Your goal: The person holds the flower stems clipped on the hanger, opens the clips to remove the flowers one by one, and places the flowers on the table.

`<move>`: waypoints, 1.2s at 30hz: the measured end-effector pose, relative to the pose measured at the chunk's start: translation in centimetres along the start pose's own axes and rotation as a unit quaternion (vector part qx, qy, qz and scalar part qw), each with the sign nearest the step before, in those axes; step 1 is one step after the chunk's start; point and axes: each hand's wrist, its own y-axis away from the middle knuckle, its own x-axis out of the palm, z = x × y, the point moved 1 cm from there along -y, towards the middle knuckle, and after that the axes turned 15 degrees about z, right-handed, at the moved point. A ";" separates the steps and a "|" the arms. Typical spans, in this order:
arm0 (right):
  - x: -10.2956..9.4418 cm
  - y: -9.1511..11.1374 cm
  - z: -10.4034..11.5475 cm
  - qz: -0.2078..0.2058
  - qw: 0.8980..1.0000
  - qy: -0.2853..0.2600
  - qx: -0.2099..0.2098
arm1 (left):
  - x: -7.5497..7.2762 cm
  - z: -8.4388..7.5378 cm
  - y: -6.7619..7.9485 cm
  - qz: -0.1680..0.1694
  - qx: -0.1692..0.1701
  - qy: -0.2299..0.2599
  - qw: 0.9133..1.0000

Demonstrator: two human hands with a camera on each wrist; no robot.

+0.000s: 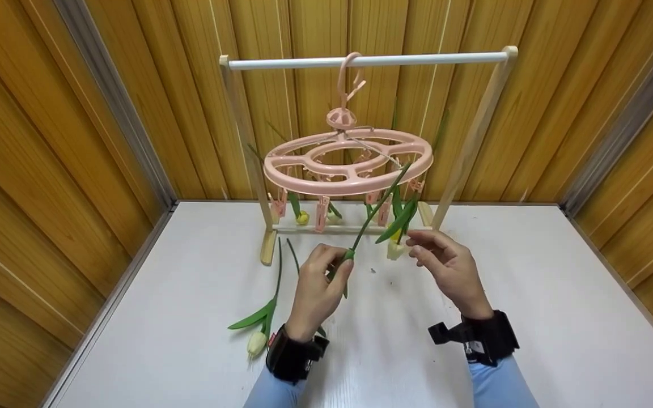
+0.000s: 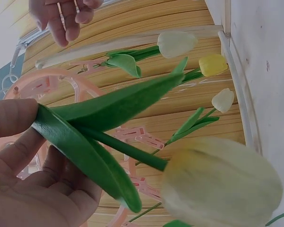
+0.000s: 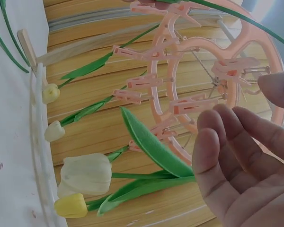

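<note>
My left hand [image 1: 316, 292] pinches an artificial white tulip [image 2: 221, 183] by the base of its green leaves, between thumb and fingers. The flower head points down and away from the palm, while its bare stem slants up across the front of a pink round clip hanger [image 1: 349, 186]. Loosely bent, my right hand [image 1: 456, 273] is raised with nothing in its grasp, beside a hanging white tulip [image 3: 85, 175] whose leaves partly pass behind the fingers. Pink clothespins [image 1: 321, 214] dangle round the ring, and several hold white and yellow tulips [image 3: 71, 205] head-down.
The hanger hooks over the white top bar [image 1: 428, 59] of a wooden-legged rack. On the white table [image 1: 162, 340] at the left lies a loose white tulip [image 1: 257, 344], with another green stem [image 1: 293, 255] beside it. Wood-patterned panels [image 1: 49, 141] enclose the sides and back.
</note>
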 end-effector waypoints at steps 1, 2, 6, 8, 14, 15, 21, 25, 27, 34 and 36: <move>0.0 0.2 -0.1 -0.006 1.000 0.003 -0.003 | 0.0 -0.1 0.0 0.001 -0.001 0.002 1.000; 0.0 0.4 -0.2 -0.011 1.000 0.005 -0.006 | 0.0 -0.1 0.0 0.003 -0.003 0.003 1.000; 0.2 1.0 -0.5 -0.026 1.000 0.012 -0.013 | 0.0 -0.3 0.1 0.008 -0.008 0.007 1.000; 0.2 1.2 -0.6 -0.031 0.999 0.019 -0.013 | 0.0 -0.4 0.1 0.011 -0.007 0.007 1.000; 0.0 1.7 -0.6 -0.034 0.999 0.032 -0.019 | 0.2 -0.5 0.2 0.014 0.003 0.004 1.000; 0.0 1.7 -0.5 -0.036 0.998 0.036 -0.021 | 0.2 -0.5 0.2 0.015 0.004 0.004 1.000; -0.6 2.2 -0.2 -0.044 0.997 0.064 -0.029 | 0.4 -0.8 0.3 0.020 0.013 0.002 1.000; -0.8 2.2 0.1 -0.048 0.996 0.065 -0.029 | 0.4 -1.0 0.3 0.022 0.019 0.000 1.000; -0.9 2.2 0.1 -0.049 0.996 0.066 -0.027 | 0.5 -1.0 0.3 0.025 0.020 0.000 0.999; -1.0 2.2 0.0 -0.049 0.995 0.081 -0.018 | 0.8 -1.0 0.4 0.043 0.029 0.000 0.999; -0.9 2.2 0.0 -0.047 0.995 0.086 -0.017 | 1.0 -1.0 0.4 0.048 0.032 -0.002 0.998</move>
